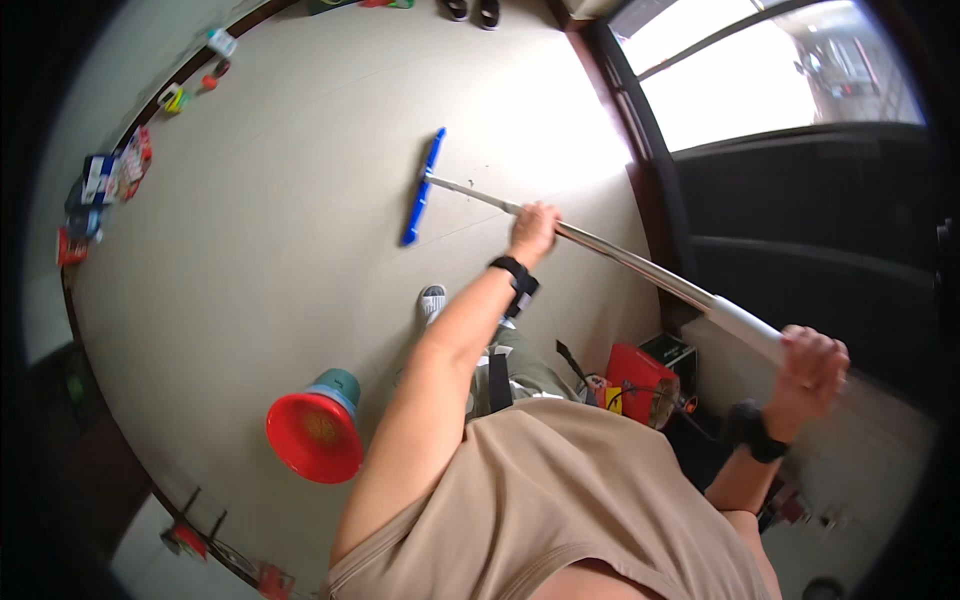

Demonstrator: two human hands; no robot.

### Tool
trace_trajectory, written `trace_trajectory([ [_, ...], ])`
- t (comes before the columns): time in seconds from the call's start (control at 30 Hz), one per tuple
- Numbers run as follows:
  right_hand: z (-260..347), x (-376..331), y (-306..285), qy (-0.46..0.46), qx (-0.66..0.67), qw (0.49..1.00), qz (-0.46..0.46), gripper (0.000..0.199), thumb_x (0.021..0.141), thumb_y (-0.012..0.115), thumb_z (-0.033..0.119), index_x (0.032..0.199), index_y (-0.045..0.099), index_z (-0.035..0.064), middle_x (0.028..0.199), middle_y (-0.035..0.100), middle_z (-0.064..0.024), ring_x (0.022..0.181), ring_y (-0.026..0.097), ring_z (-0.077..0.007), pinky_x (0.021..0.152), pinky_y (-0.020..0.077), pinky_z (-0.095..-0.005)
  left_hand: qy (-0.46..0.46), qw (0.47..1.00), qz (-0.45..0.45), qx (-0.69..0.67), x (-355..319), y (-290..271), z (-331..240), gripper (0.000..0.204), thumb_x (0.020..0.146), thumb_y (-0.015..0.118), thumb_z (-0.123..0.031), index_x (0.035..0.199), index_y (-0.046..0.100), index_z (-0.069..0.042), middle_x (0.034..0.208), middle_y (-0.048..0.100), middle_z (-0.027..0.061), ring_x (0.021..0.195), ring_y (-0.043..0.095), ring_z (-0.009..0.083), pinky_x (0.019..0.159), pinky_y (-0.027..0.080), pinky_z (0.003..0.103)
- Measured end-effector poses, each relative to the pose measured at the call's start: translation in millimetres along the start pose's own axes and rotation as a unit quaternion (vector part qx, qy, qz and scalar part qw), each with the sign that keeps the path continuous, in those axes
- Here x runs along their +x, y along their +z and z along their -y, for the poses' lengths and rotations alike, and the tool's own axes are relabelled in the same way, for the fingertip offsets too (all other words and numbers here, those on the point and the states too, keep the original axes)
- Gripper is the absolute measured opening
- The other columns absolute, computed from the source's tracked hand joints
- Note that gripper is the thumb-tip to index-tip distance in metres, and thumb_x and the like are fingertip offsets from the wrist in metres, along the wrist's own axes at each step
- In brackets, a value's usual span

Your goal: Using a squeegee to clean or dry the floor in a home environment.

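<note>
A long-handled floor squeegee [645,268] slants across the view, its thin blue head [420,205] lying against the pale tiled floor. My left hand [535,230] is wrapped round the middle of the shiny metal pole. At the right, my right hand [812,372], slightly blurred, grips the white sleeve [745,325] at the pole's upper end. Small dark crumbs [470,184] lie on the floor just right of the blue head. Both wrists wear black bands.
A red basin [315,440] tops a stack of buckets left of my legs. Several packages [100,180] line the left wall. Dark shoes [488,14] sit at the far edge. A dark-framed glass door [800,200] stands right; a red container [642,378] is beside my leg.
</note>
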State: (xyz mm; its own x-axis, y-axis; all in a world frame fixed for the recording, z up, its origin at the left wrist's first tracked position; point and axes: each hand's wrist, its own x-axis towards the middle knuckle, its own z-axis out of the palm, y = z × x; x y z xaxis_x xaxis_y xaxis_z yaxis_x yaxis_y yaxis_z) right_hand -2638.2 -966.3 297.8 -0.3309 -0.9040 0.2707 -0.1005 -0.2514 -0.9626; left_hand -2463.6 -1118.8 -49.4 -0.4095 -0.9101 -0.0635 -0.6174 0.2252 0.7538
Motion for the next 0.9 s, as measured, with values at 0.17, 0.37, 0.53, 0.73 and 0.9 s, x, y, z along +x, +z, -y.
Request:
trace_trajectory([
  [0.17,-10,-49,1,0.062,0.014,0.993,-0.102,0.033,0.09,0.035,0.016,0.057,0.034,0.0115,0.046,0.032,-0.0002,0.045,0.033,-0.0125,0.066,0.0406,-0.0347,0.022,0.974,0.164,0.154,9,-3,13,0.017,0.08,0.049,-0.016,0.085,0.065,-0.017,0.09,0.061,0.0101,0.093,0.055,0.026,0.078,0.044,0.039],
  [0.37,80,-124,-35,0.099,-0.056,0.97,-0.217,0.031,0.086,0.043,0.02,0.058,0.033,0.0133,0.046,0.034,0.0006,0.044,0.035,-0.0109,0.065,0.0411,-0.033,0.162,0.941,0.289,0.062,-67,63,-60,0.013,0.073,0.054,-0.014,0.08,0.065,-0.017,0.083,0.062,0.0093,0.088,0.056,0.0278,0.074,0.045,0.04],
  [0.53,142,-141,-33,0.052,-0.131,0.969,-0.203,0.031,0.088,0.04,0.021,0.059,0.033,0.0141,0.045,0.035,0.0012,0.041,0.037,-0.0097,0.063,0.0409,-0.0314,0.208,0.932,0.295,-0.044,-124,88,-129,0.009,0.072,0.056,-0.013,0.076,0.064,-0.016,0.075,0.06,0.0055,0.081,0.056,0.0267,0.072,0.045,0.04],
  [0.73,138,-144,-107,0.003,-0.03,0.997,-0.076,0.037,0.088,0.044,0.025,0.054,0.035,0.0166,0.041,0.041,0.0037,0.036,0.043,-0.0081,0.059,0.0433,-0.03,0.189,0.965,0.151,-0.099,-143,95,-143,0.003,0.068,0.062,-0.018,0.07,0.061,-0.016,0.071,0.058,0.0039,0.076,0.054,0.026,0.071,0.041,0.038],
  [0.9,75,-52,-158,0.024,0.09,0.99,0.109,0.043,0.084,0.051,0.029,0.047,0.032,0.0162,0.035,0.038,0.0041,0.029,0.039,-0.0094,0.049,0.0432,-0.0259,0.09,0.994,-0.03,-0.062,-114,116,-115,0.003,0.069,0.06,-0.012,0.07,0.058,-0.013,0.072,0.058,0.0039,0.072,0.052,0.026,0.067,0.039,0.038],
])
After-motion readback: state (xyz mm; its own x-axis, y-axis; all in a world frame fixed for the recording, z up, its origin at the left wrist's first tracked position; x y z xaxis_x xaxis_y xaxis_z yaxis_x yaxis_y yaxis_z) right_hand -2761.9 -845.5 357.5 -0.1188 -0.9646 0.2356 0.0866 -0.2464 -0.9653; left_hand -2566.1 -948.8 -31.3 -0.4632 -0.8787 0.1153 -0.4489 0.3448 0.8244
